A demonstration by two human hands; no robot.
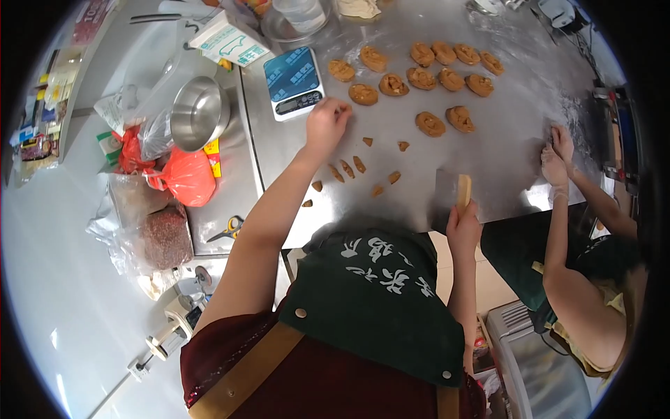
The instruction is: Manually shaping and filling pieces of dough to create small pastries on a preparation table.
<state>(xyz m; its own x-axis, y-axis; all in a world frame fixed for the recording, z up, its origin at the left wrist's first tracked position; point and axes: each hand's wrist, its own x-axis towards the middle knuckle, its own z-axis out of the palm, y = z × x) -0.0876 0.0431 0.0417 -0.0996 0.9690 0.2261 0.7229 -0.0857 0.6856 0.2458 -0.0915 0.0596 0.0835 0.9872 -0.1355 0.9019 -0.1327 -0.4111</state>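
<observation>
My right hand (464, 225) grips the pale handle of a dough scraper (448, 193) near the table's front edge; its broad metal blade points left. My left hand (328, 127) is beside the lower right corner of a kitchen scale (293, 82), fingers curled together; whatever they may hold is hidden. Just beyond it lies a brown dough round (363, 94) with pale bits in it, one of several such as the dough round (430, 123) farther right. Small brown dough scraps (359, 164) are scattered between my hands.
At the right, a co-worker's hands (556, 160) meet over the table edge (530, 209). Left of the scale stand a steel bowl (200, 113), a white carton (229, 40), a red plastic bag (187, 178) and yellow-handled scissors (232, 227). A clear tub (300, 15) stands at the back.
</observation>
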